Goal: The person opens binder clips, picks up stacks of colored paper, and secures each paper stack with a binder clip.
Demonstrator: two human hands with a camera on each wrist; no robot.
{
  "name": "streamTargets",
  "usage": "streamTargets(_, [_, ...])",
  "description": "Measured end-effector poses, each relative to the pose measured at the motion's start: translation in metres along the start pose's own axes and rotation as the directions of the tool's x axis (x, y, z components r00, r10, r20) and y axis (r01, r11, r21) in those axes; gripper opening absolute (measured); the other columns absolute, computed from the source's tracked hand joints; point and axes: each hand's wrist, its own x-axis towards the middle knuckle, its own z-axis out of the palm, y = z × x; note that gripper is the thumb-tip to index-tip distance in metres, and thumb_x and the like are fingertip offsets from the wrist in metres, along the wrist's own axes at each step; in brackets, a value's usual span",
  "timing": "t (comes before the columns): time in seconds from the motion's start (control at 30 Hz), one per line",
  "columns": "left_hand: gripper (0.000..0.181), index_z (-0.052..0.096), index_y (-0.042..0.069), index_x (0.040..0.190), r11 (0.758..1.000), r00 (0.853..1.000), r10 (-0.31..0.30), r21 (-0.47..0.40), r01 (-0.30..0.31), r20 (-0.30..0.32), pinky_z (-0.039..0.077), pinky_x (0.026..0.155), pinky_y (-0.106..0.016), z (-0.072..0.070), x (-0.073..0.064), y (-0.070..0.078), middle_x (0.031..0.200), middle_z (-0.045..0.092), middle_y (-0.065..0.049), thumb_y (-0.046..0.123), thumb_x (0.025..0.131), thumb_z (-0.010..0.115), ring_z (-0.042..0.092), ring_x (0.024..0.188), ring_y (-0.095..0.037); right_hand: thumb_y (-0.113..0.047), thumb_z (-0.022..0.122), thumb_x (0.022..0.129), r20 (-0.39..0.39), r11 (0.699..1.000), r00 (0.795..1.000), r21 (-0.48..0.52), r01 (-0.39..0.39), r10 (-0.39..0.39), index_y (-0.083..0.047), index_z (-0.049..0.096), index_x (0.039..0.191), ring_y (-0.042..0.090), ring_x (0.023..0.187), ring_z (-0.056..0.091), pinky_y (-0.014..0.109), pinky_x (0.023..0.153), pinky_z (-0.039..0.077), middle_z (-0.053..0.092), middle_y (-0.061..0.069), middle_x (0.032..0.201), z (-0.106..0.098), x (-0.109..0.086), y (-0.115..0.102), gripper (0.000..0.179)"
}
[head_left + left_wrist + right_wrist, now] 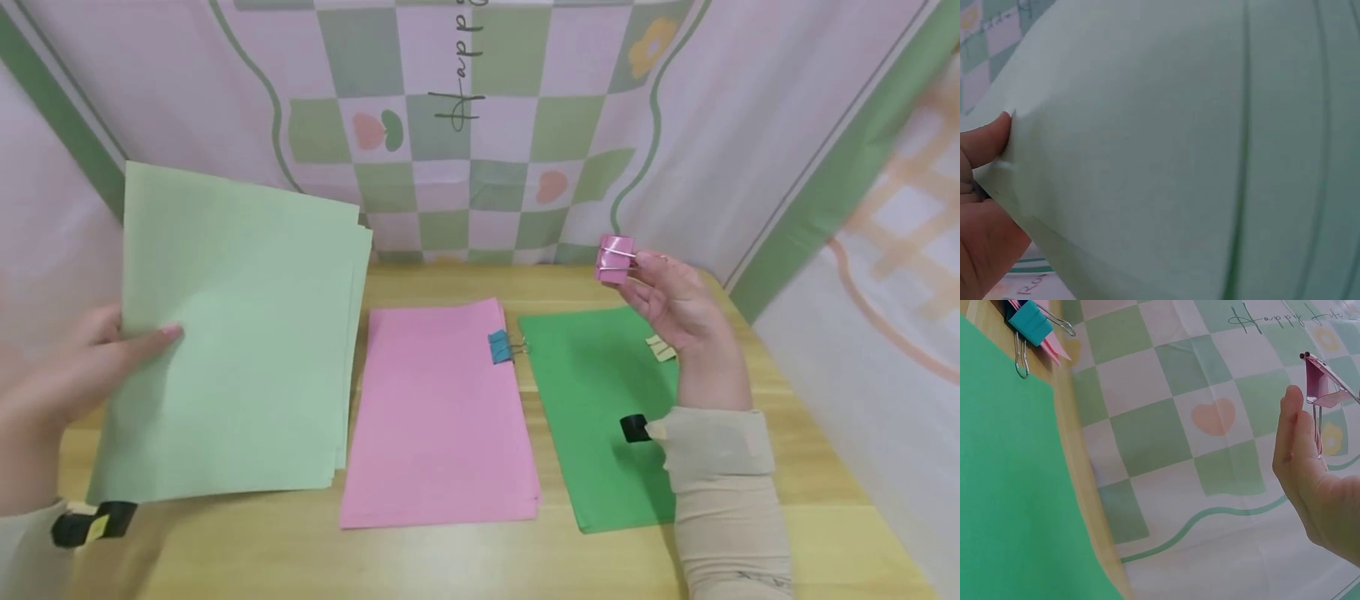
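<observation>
At the left of the head view my left hand (90,358) pinches the left edge of several pale green sheets (240,333), thumb in front. The sheets are raised and slightly fanned, their right edges out of line; the left wrist view shows the thumb on the paper (1147,150). My right hand (678,300) holds a pink binder clip (615,259) by its wire handles, up above the far edge of the table. In the right wrist view the fingers lie along the handles of the clip (1322,387).
Between the hands lies a pink paper stack (442,417) with a blue binder clip (500,347) on its right edge. A dark green stack (592,392) with a yellow clip (662,347) lies under the right arm. A checkered curtain (435,192) hangs behind the wooden table (435,562).
</observation>
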Motion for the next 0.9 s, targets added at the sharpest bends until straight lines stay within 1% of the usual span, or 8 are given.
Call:
streamTargets(0.13, [0.048,0.039,-0.015,0.134,0.999,0.999,0.033,0.000,-0.033,-0.033,0.056,0.058,-0.031,0.000,-0.004,0.009,0.085,0.058,0.027,0.022,0.106,0.046,0.062,0.074,0.000,-0.005,0.056,0.099,0.005,1.000,1.000,-0.005,-0.004,0.004,-0.004,0.058,0.108,0.019,0.094,0.072,0.022,0.086,0.058,0.073,0.007,0.107,0.002,-0.001,-0.001,0.009])
streamTargets(0.23, [0.041,0.044,-0.014,0.129,0.998,0.996,0.061,-0.009,-0.061,-0.069,0.055,0.058,-0.027,-0.001,-0.005,0.014,0.085,0.059,0.029,0.019,0.105,0.048,0.061,0.075,0.003,-0.006,0.057,0.099,0.012,1.000,1.000,-0.013,0.001,-0.001,-0.004,0.060,0.109,0.018,0.094,0.072,0.021,0.086,0.057,0.073,0.007,0.108,0.004,-0.001,-0.001,0.010])
streamTargets(0.33, [0.030,0.049,-0.003,0.124,0.996,0.992,0.085,-0.022,-0.088,-0.097,0.056,0.059,-0.025,-0.001,-0.004,0.018,0.087,0.062,0.028,0.019,0.104,0.051,0.063,0.076,0.003,-0.006,0.057,0.099,0.011,1.000,1.000,-0.011,0.018,-0.018,-0.003,0.062,0.111,0.017,0.093,0.071,0.020,0.085,0.057,0.074,0.007,0.107,0.006,-0.002,-0.001,0.013])
streamTargets(0.5, [0.013,0.053,0.019,0.115,0.987,0.981,0.145,-0.047,-0.152,-0.126,0.056,0.058,-0.024,-0.002,-0.001,0.026,0.090,0.064,0.029,0.016,0.103,0.054,0.065,0.078,0.004,-0.002,0.058,0.097,-0.006,0.998,0.999,0.051,0.032,-0.031,-0.001,0.066,0.111,0.016,0.091,0.071,0.021,0.084,0.058,0.074,0.008,0.105,0.008,-0.003,0.000,0.016])
streamTargets(0.67, [0.026,0.056,0.033,0.108,0.970,0.964,0.202,-0.097,-0.221,-0.171,0.054,0.059,-0.016,-0.003,-0.002,0.046,0.093,0.065,0.029,0.008,0.101,0.055,0.064,0.080,0.007,-0.001,0.056,0.098,0.006,0.990,0.999,0.134,0.037,-0.039,-0.001,0.063,0.112,0.018,0.090,0.071,0.021,0.081,0.059,0.074,0.009,0.103,0.007,-0.003,-0.001,0.016])
streamTargets(0.73, [0.030,0.058,0.033,0.109,0.959,0.953,0.237,-0.110,-0.260,-0.187,0.054,0.059,-0.016,-0.003,0.000,0.051,0.095,0.065,0.028,0.005,0.100,0.056,0.064,0.080,0.007,-0.001,0.056,0.099,0.012,0.989,0.999,0.147,0.031,-0.033,-0.002,0.061,0.112,0.019,0.090,0.071,0.022,0.080,0.059,0.074,0.009,0.103,0.006,-0.003,-0.002,0.015])
streamTargets(0.8, [0.026,0.059,0.025,0.119,0.960,0.949,0.243,-0.091,-0.265,-0.200,0.055,0.059,-0.016,0.000,0.002,0.054,0.100,0.063,0.030,0.007,0.100,0.056,0.064,0.083,0.009,-0.001,0.055,0.099,0.031,0.988,0.999,0.153,0.024,-0.029,-0.004,0.059,0.111,0.019,0.091,0.071,0.022,0.080,0.059,0.074,0.009,0.104,0.006,-0.002,-0.002,0.013])
streamTargets(0.9, [0.030,0.054,0.019,0.129,0.957,0.949,0.253,-0.095,-0.274,-0.189,0.057,0.061,-0.018,0.007,0.007,0.055,0.106,0.062,0.029,0.010,0.101,0.056,0.065,0.086,0.008,-0.001,0.055,0.099,0.059,0.989,0.998,0.144,0.022,-0.031,-0.005,0.058,0.110,0.020,0.093,0.072,0.022,0.081,0.059,0.074,0.010,0.105,0.005,-0.003,-0.001,0.012])
